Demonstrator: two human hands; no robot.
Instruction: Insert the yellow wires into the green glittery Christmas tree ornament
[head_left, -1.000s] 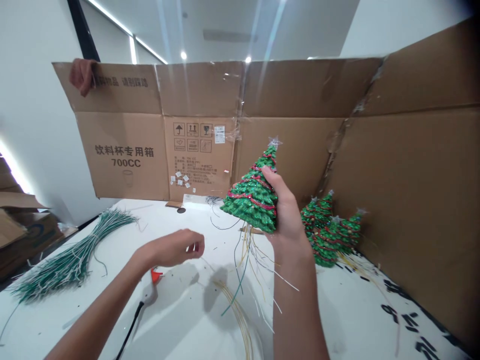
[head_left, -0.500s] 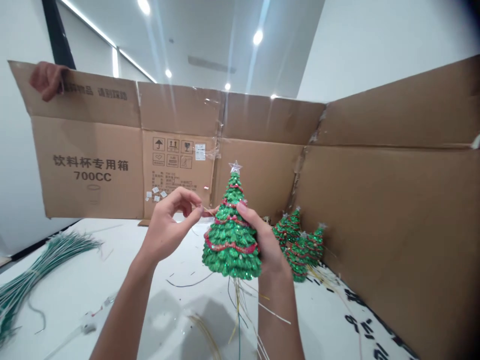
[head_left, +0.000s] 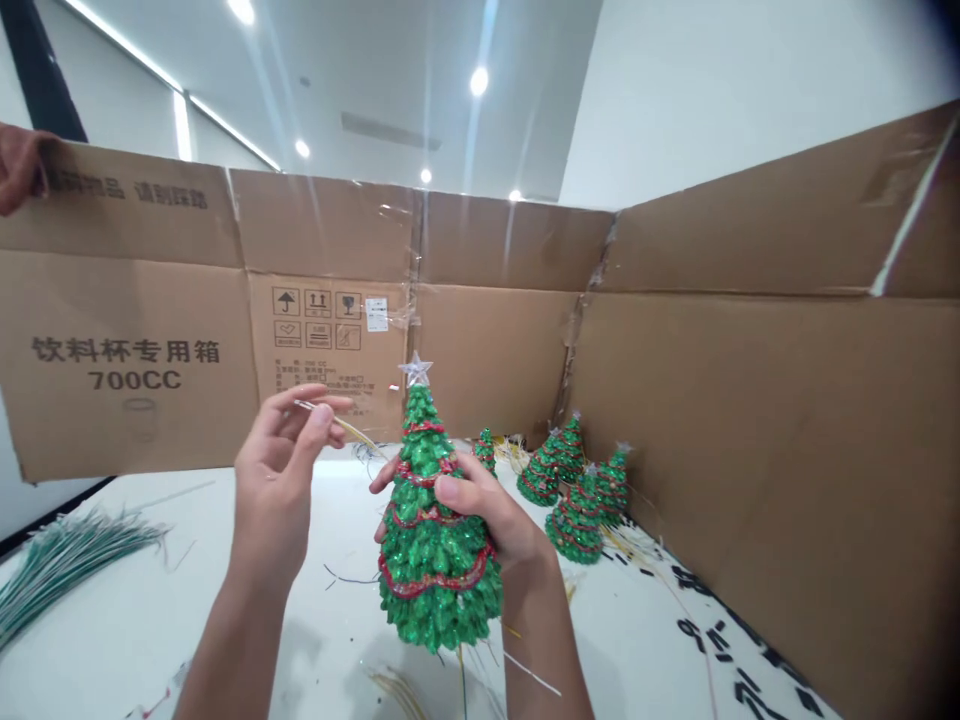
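My right hand (head_left: 495,505) is wrapped around a small green Christmas tree ornament (head_left: 439,545), thumb on its front and fingertips showing past its left side. The tree stands nearly upright in my grip, with red garlands and a clear star (head_left: 417,369) on top. Thin wires (head_left: 463,685) hang below its base. To the left, my left hand (head_left: 277,455) pinches a thin yellow wire (head_left: 356,432) between thumb and fingers. That wire slants from the pale tip in my hand toward the tree; where its far end goes is hidden behind the tree.
Several similar trees (head_left: 574,520) stand at the right on the white table (head_left: 330,640). A bundle of green wires (head_left: 75,560) lies at the left, and black pieces (head_left: 720,640) are scattered at the right. Cardboard walls (head_left: 495,350) enclose the back; another person's hand (head_left: 19,170) grips the left one.
The view has swung right. My left hand has drawn away from the tree, and a longer stretch of yellow wire now shows. The tree sits lower in view, still in my right hand.
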